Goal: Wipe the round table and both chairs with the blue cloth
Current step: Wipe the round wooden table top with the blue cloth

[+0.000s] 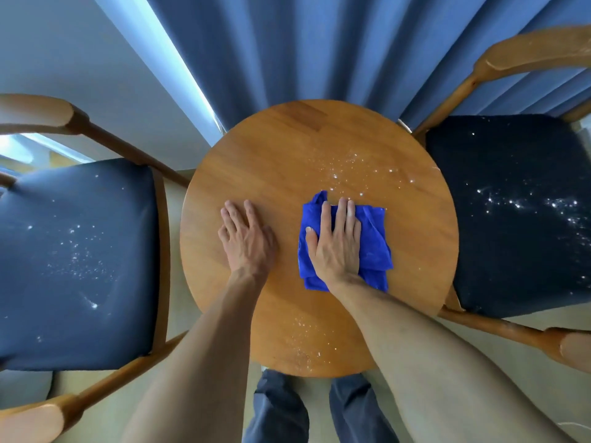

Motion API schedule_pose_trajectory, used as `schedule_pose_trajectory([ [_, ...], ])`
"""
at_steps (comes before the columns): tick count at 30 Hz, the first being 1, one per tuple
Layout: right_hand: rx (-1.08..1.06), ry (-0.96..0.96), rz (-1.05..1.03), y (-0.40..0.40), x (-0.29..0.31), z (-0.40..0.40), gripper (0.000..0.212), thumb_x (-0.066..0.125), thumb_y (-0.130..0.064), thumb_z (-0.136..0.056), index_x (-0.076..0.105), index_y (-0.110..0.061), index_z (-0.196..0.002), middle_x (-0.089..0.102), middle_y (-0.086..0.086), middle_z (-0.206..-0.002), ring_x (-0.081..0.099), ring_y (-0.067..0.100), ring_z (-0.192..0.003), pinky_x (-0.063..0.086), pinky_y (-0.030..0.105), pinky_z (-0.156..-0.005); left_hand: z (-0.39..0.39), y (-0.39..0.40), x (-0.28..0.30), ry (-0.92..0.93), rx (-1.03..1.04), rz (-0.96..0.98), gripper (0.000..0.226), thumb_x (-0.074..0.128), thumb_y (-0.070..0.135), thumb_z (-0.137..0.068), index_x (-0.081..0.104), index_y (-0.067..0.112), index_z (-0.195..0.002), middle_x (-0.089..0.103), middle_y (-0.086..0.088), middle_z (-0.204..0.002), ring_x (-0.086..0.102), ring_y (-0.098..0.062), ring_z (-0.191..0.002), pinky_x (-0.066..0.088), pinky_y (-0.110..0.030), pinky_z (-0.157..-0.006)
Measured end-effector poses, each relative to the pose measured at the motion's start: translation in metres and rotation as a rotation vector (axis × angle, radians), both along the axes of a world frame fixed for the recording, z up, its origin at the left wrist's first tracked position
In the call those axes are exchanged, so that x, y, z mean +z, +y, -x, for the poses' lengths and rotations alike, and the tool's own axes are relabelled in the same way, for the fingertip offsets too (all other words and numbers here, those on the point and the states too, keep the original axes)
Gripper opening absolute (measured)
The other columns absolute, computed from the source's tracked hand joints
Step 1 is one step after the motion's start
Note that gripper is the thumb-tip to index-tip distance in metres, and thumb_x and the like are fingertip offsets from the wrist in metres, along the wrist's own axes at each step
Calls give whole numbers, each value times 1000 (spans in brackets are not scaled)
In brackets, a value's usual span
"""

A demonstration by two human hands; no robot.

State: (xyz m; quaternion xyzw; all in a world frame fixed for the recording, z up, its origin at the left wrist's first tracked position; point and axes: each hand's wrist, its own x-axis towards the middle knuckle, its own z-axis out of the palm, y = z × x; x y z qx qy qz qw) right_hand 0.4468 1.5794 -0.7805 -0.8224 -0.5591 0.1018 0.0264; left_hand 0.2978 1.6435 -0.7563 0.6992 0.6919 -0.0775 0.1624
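Background: blue curtain [287,52] hangs behind the table; pale wall [64,43] at upper left.
Table [256,161]: round, wooden, centred in view; a chair stands at each side.
Crumbs [355,169]: white specks scattered on the far right part of the tabletop, just beyond the cloth; a second patch lies near the table's near edge.
Cloth [374,238]: blue, folded and crumpled, flat on the tabletop right of centre.
Right hand [335,241]: lies palm down on the cloth, fingers extended and close together, thumb out to the side; pressing, not pinching.
Left hand [246,235]: flat on bare wood, left of the cloth and apart from it, fingers extended and slightly spread; holds nothing.
Left chair [80,251]: wooden frame, dark blue seat, white specks across the seat.
Right chair [511,212]: wooden frame, darker seat, white specks concentrated toward its right side.
Legs [278,410]: blue trousers visible below the table's near edge.
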Motion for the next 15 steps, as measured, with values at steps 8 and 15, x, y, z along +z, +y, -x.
schedule_pose_trajectory([
  [8,0,-64,-157,118,-15,-28,58,36,-47,-98,44,-9,-142,35,26,-152,31,40,-143,33,48,-112,29,84,-20,-17,157,-88,67,27,38,-98,5,9,-154,1,-20,-161,2,-33,-150,9,-46,-120],
  [15,-131,-91,-263,203,-20,-9,48,40,-36,-93,55,-7,-128,49,24,-141,46,39,-131,40,48,-104,10,172,-25,-77,12,-206,61,25,35,-98,17,7,-152,14,-18,-160,10,-31,-148,13,-47,-117],
])
